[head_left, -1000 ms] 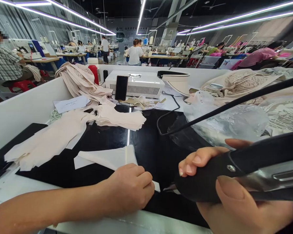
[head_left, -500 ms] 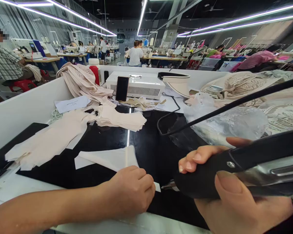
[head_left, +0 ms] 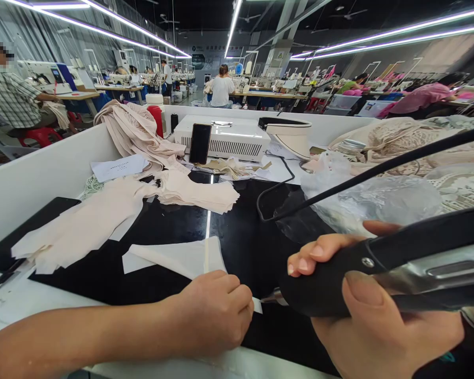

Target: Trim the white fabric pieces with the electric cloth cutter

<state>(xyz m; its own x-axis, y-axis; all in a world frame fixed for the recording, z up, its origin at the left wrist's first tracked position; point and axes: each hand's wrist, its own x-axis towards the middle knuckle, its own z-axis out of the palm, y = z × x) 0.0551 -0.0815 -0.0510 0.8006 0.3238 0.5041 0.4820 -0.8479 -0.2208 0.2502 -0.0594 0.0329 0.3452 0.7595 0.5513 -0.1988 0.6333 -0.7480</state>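
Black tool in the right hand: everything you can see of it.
The black tool has a smooth, rounded, plastic-looking housing, a screw and a shiny, metal-looking strip with an oblong recess. Its slim, pointed tip aims left at the end of a white piece; contact is unclear. The right hand holds it slanted, thumb on the near side, fingers over the top. Its rear end runs out of frame.

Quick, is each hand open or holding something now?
Left hand: curled over the pale fabric piece; fingertips hidden, so grip cannot be told.
Right hand: closed around the black tool with a pointed metal tip.
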